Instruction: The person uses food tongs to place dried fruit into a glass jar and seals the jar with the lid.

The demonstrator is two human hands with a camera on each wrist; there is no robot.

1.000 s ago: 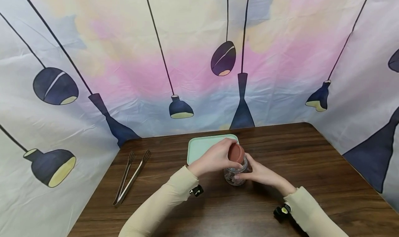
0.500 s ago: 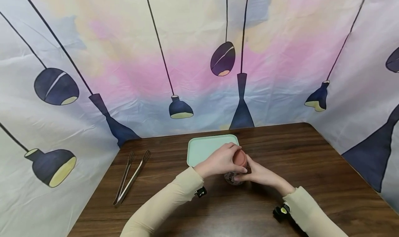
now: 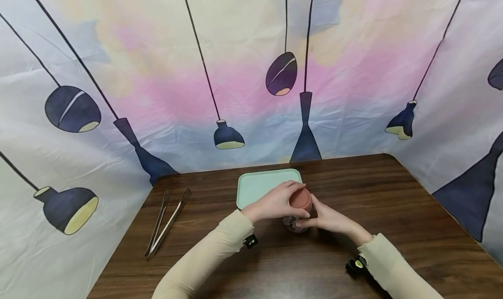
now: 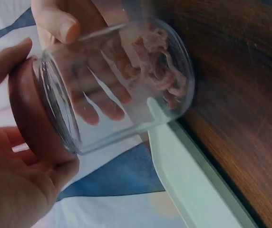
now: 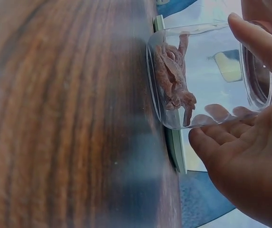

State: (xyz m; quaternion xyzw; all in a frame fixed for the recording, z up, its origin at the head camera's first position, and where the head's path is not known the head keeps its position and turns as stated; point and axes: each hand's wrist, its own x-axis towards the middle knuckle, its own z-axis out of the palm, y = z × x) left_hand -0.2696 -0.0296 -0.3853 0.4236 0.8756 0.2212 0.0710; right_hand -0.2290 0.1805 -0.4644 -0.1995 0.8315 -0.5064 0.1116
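Observation:
A clear jar (image 3: 294, 225) stands upright on the table in front of the tray. Its round reddish-brown lid (image 4: 29, 111) sits over the mouth; how tightly it is seated I cannot tell. From above, my left hand (image 3: 273, 203) grips the lid (image 3: 300, 199), thumb and fingers at opposite sides of its edge. My right hand (image 3: 332, 220) holds the jar's side, thumb on the near side and fingers behind the glass. At the bottom of the jar lie twisted brownish strips (image 5: 174, 80), which look dried, also visible in the left wrist view.
A pale green tray (image 3: 251, 187) lies just behind the jar, partly covered by my left hand. Metal tongs (image 3: 163, 231) rest at the left of the dark wooden table (image 3: 373, 194). A cloth printed with lamps (image 3: 251, 72) hangs behind the table.
The lid was tilted above the jar's mouth a second ago; my left hand has lowered and levelled it onto the mouth. My right hand has stayed on the jar.

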